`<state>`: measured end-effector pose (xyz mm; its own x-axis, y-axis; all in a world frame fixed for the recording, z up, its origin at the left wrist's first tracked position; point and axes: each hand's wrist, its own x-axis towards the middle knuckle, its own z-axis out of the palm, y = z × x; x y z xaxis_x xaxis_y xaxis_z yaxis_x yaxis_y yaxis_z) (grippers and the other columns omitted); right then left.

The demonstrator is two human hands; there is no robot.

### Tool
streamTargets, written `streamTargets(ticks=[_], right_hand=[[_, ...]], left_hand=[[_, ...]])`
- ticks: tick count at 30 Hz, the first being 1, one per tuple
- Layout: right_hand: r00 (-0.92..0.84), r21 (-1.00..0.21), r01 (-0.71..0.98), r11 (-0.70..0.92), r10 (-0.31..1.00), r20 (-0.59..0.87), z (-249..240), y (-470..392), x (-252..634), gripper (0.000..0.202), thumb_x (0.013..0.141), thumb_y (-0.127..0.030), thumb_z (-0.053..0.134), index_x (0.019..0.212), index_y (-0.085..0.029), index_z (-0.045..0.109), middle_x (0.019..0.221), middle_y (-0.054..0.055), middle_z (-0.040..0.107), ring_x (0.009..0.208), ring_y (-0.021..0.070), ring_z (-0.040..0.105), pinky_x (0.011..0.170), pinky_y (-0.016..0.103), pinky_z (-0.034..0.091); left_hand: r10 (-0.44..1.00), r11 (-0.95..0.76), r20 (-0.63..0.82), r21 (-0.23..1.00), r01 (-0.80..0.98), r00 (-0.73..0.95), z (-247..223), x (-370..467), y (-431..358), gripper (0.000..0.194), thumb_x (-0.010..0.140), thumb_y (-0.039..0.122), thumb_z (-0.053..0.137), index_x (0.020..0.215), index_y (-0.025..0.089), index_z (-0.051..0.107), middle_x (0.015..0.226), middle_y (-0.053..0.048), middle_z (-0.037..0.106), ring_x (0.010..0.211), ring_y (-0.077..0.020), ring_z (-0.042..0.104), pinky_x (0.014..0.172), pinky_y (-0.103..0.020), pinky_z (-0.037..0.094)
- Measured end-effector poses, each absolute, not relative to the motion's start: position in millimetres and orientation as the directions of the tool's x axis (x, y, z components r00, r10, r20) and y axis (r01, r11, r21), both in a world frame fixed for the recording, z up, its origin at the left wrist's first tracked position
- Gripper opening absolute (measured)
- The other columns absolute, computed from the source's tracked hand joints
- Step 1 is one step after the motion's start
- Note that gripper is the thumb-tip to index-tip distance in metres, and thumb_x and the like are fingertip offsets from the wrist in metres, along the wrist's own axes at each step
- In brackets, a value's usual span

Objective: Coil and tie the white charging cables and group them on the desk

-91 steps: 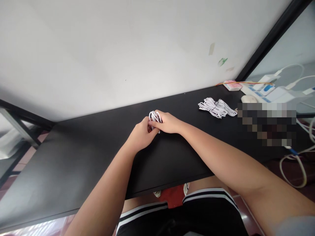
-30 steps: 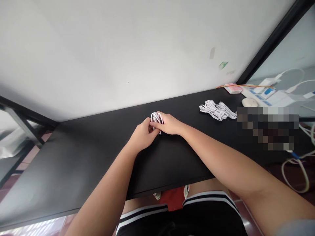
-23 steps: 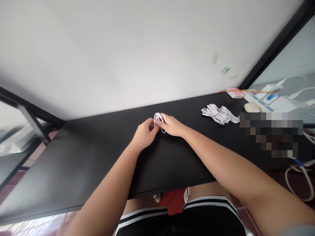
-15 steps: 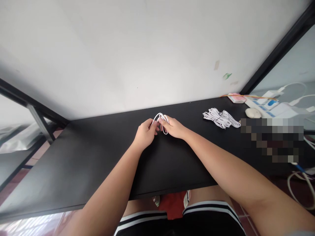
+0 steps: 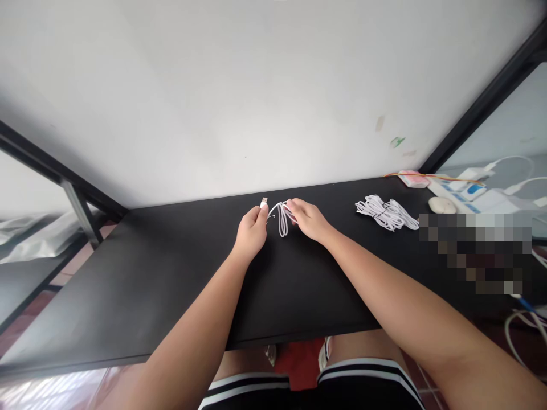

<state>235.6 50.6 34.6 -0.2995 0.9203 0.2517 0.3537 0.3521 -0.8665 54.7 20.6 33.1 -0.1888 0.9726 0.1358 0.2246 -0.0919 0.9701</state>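
A white USB cable (image 5: 282, 223) is held between my two hands above the black desk. My left hand (image 5: 251, 232) is closed on its plug end, and the metal USB plug (image 5: 264, 201) sticks up past the thumb. A thin dark twist tie (image 5: 270, 216) juts out beside the left fingers. My right hand (image 5: 308, 219) pinches the coiled part, whose loops hang down between the hands. Part of the coil is hidden behind the right fingers. Off to the right, a tied bundle of white cables (image 5: 384, 213) lies on the desk.
On the right of the black desk (image 5: 179, 273) are a white computer mouse (image 5: 442, 205), a pink-and-white box (image 5: 413, 179) and a power strip (image 5: 459, 196) with plugged-in chargers. A blurred-out patch covers things nearby. A white wall (image 5: 239, 102) rises behind the desk.
My hands have moved apart. The USB plug now shows above my left hand, and the twist tie has come into view. The coil hangs in longer loops from my right hand.
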Motion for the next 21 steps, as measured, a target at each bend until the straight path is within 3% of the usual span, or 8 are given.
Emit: streamTargets(ticks=[4, 7, 11, 15, 18, 21], right_hand=[[-0.270, -0.864, 0.357, 0.355, 0.925, 0.268, 33.8, 50.7, 237.3, 0.042, 0.079, -0.062, 0.069, 0.088, -0.022, 0.059, 0.067, -0.005, 0.049, 0.061, 0.0121, 0.044, 0.061, 0.027, 0.037], [-0.337, -0.862, 0.322, 0.392, 0.898, 0.282, 32.7, 50.1, 238.5, 0.053, 0.066, -0.048, 0.083, 0.104, -0.023, 0.057, 0.067, -0.008, 0.046, 0.061, 0.0117, 0.044, 0.061, 0.026, 0.039], [-0.371, -0.813, 0.364, 0.454, 0.872, 0.320, 34.8, 49.8, 240.8, 0.040, 0.079, -0.033, 0.069, 0.115, -0.024, 0.055, 0.064, -0.008, 0.046, 0.059, 0.0119, 0.045, 0.063, 0.027, 0.039], [-0.398, -0.826, 0.355, 0.438, 0.870, 0.290, 37.1, 49.4, 241.4, 0.027, 0.094, -0.035, 0.049, 0.114, -0.023, 0.061, 0.069, -0.003, 0.055, 0.061, 0.0129, 0.050, 0.064, 0.027, 0.040], [-0.398, -0.883, 0.280, 0.378, 0.882, 0.251, 36.5, 48.7, 240.2, 0.036, 0.099, -0.045, 0.039, 0.104, -0.020, 0.065, 0.076, 0.000, 0.061, 0.064, 0.0138, 0.054, 0.064, 0.027, 0.042], [-0.329, -0.901, 0.268, 0.341, 0.912, 0.247, 33.6, 51.8, 239.9, 0.047, 0.098, -0.057, 0.038, 0.093, -0.019, 0.065, 0.079, 0.003, 0.065, 0.064, 0.0149, 0.056, 0.065, 0.028, 0.046]], left_hand=[[0.965, -0.070, 0.134, 0.960, 0.272, -0.226, 30.6, 48.1, 25.3, 0.049, 0.091, 0.061, 0.050, 0.065, 0.020, 0.051, 0.055, 0.001, 0.054, 0.046, -0.0100, 0.046, 0.044, -0.023, 0.036], [0.952, -0.059, 0.112, 0.980, 0.188, -0.286, 30.7, 46.1, 28.4, 0.050, 0.090, 0.062, 0.050, 0.068, 0.018, 0.056, 0.070, -0.006, 0.068, 0.053, -0.0126, 0.058, 0.047, -0.024, 0.043], [0.939, -0.091, 0.100, 0.995, 0.043, -0.329, 32.4, 44.8, 29.6, 0.050, 0.089, 0.062, 0.050, 0.065, 0.019, 0.046, 0.086, -0.011, 0.073, 0.062, -0.0163, 0.068, 0.046, -0.024, 0.046], [0.906, -0.116, 0.128, 0.992, 0.055, -0.403, 31.9, 39.6, 30.3, 0.048, 0.093, 0.062, 0.044, 0.068, 0.021, 0.044, 0.059, -0.001, 0.060, 0.040, -0.0093, 0.049, 0.039, -0.023, 0.038], [0.876, -0.127, 0.118, 0.992, 0.013, -0.468, 32.5, 33.9, 32.1, 0.045, 0.094, 0.059, 0.045, 0.069, 0.022, 0.043, 0.051, 0.006, 0.039, 0.038, -0.0070, 0.033, 0.036, -0.021, 0.025], [0.852, -0.123, 0.057, 0.988, -0.093, -0.521, 36.6, 28.0, 33.7, 0.041, 0.094, 0.057, 0.046, 0.073, 0.022, 0.043, 0.053, 0.007, 0.032, 0.039, -0.0066, 0.025, 0.036, -0.021, 0.019]])
